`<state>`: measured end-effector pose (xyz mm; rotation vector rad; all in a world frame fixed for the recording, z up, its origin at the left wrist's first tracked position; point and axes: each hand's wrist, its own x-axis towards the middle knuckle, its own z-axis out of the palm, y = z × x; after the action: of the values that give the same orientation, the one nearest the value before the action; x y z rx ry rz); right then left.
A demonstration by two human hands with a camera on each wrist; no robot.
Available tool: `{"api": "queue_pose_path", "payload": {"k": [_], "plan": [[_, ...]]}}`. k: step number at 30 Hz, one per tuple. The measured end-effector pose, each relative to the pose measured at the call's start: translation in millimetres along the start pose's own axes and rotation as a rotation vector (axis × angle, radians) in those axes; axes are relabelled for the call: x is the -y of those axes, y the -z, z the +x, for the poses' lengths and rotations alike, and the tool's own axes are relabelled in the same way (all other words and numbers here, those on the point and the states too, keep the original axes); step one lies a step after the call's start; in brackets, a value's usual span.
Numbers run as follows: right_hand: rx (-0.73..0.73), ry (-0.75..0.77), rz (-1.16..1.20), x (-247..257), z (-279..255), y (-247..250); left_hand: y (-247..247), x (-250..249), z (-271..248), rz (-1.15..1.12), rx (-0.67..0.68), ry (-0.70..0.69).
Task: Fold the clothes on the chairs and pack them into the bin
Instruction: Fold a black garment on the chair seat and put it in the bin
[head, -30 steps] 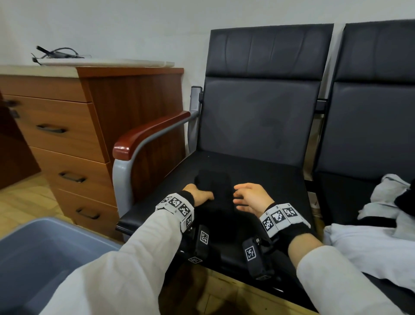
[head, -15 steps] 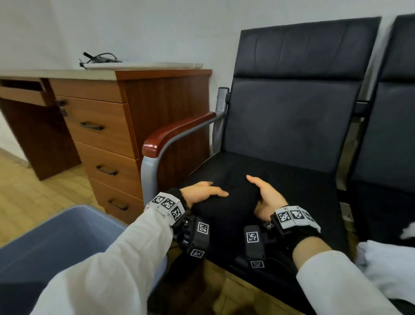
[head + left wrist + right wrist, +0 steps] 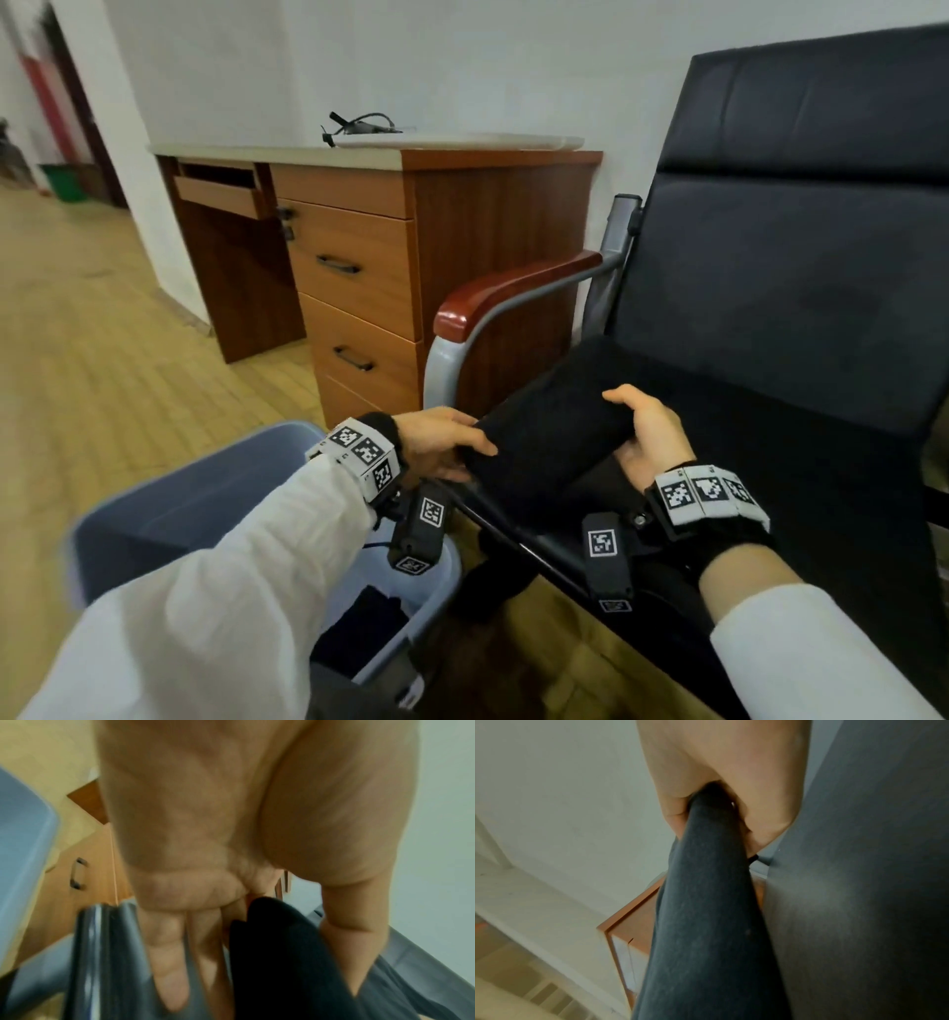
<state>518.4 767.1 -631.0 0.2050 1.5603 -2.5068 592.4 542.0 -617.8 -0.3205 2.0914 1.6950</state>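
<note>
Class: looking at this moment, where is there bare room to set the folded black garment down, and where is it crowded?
Free: the chair seat right of the right hand. The blue bin already holds dark clothes; how much room remains is hidden by the sleeve. Crowded: the seat's front edge, where the left hand grips the black garment.

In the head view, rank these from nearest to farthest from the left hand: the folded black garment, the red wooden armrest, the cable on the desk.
1. folded black garment, held by the left hand.
2. red wooden armrest, up and right.
3. cable, far back on the desk.
</note>
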Motion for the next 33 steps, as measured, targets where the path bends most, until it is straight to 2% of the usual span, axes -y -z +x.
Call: {"api": "queue_pose_path", "payload": {"k": [5,8,10,14,18,20,25,27,31,33], "plan": [[0.133,0.030,-0.150,-21.0,-6.7,-41.0,57.3,28.7,-32.8,-0.004,-0.215,0.006],[0.172,0.112,-0.494,-44.5,-12.6,-71.4,87.9,54.5,-55.3,-0.068,-0.334,0.027],[0.261,0.146,-0.684,-64.8,-18.5,-88.7,105.8,73.7,-68.3,-0.088,-0.357,0.066],[0.480,0.120,-1.050,-124.1,-30.2,-121.3,136.2,139.4,-84.1,-0.084,-0.504,0.256],[0.565,0.059,-1.357,-183.0,-33.5,-131.3,140.7,200.8,-78.3,-0.007,-0.484,0.465],[0.572,0.019,-1.469,-211.1,-28.5,-136.5,149.3,229.7,-70.9,-0.016,-0.486,0.520],[0.564,-0.001,-1.714,-262.3,-11.7,-150.9,146.4,287.3,-53.9,-0.134,-0.510,0.573],[0.575,-0.073,-1.786,-280.7,-2.6,-152.1,138.6,303.3,-49.0,-0.143,-0.545,0.590],[0.641,-0.167,-1.940,-295.6,6.2,-150.4,128.8,318.8,-37.4,-0.092,-0.610,0.598],[0.658,-0.145,-1.997,-305.2,11.2,-141.8,122.1,317.9,-35.1,-0.078,-0.579,0.621]]}}
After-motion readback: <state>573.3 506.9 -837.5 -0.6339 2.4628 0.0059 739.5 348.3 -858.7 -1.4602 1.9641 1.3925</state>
